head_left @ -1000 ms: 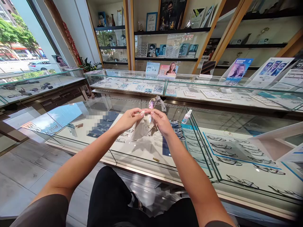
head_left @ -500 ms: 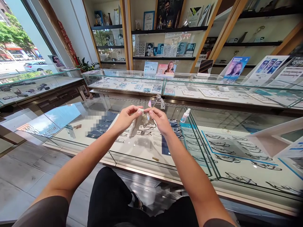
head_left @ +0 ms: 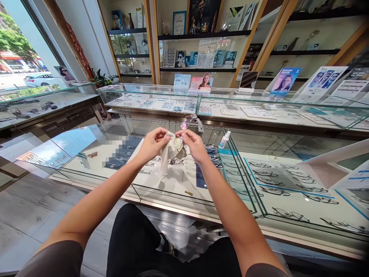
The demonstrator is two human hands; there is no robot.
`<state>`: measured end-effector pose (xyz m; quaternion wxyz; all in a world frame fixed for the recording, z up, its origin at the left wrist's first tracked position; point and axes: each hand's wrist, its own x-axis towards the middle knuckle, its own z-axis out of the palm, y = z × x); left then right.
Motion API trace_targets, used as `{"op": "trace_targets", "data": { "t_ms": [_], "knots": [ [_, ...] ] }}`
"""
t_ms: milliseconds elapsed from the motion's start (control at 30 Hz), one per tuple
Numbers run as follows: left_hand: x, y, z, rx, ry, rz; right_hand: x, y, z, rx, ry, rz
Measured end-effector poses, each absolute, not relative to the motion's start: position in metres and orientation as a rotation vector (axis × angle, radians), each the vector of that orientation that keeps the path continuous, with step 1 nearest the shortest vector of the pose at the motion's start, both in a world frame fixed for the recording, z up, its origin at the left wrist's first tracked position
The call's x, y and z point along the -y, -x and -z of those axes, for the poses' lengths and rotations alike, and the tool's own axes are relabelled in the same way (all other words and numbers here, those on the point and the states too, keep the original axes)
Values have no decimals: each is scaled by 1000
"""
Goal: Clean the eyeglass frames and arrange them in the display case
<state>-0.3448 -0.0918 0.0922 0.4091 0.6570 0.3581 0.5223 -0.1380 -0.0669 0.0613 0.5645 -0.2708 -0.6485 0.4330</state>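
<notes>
A pair of thin-framed glasses [head_left: 186,124] is held up over the glass display counter [head_left: 121,130]. My right hand [head_left: 193,144] pinches the frame near its lower lens. My left hand [head_left: 152,143] is closed on a pale cleaning cloth [head_left: 165,157], which hangs down from my fingers and touches the lens. The two hands meet at the fingertips, above rows of spectacles lying inside the case.
A small white spray bottle [head_left: 224,140] stands on the counter to the right of my hands. A second glass counter [head_left: 230,100] with brochures runs behind it, with shelves of frames and pictures beyond. A white card stand [head_left: 325,169] sits at the right.
The cloth has gathered from a wide drape into a narrow hanging strip in my left hand. Both hands stay together at the glasses and have shifted slightly left in view.
</notes>
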Motion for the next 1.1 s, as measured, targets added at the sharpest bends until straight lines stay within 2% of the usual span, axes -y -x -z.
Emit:
{"op": "trace_targets", "data": {
  "t_ms": [267, 433, 667, 833, 967, 1100],
  "knots": [
    [73, 309, -86, -832, -1388, -1249, 60, 107, -77, 1466, 627, -912],
    [34, 248, -90, -898, -1723, -1290, 55, 55, -95, 1253, 663, -595],
    [-28, 142, -101, -1294, -2377, -750, 48, 20, -90, 1113, 695, -346],
    [-47, 78, -74, -1419, -2502, -359, 45, 14, -84, 1064, 663, -325],
    [-53, 55, -49, -1397, -2449, -459, 43, 12, -80, 1085, 730, -289],
    [-64, 60, -51, -1305, -2423, -630, 41, 13, -78, 1112, 789, -259]
  ]
}}
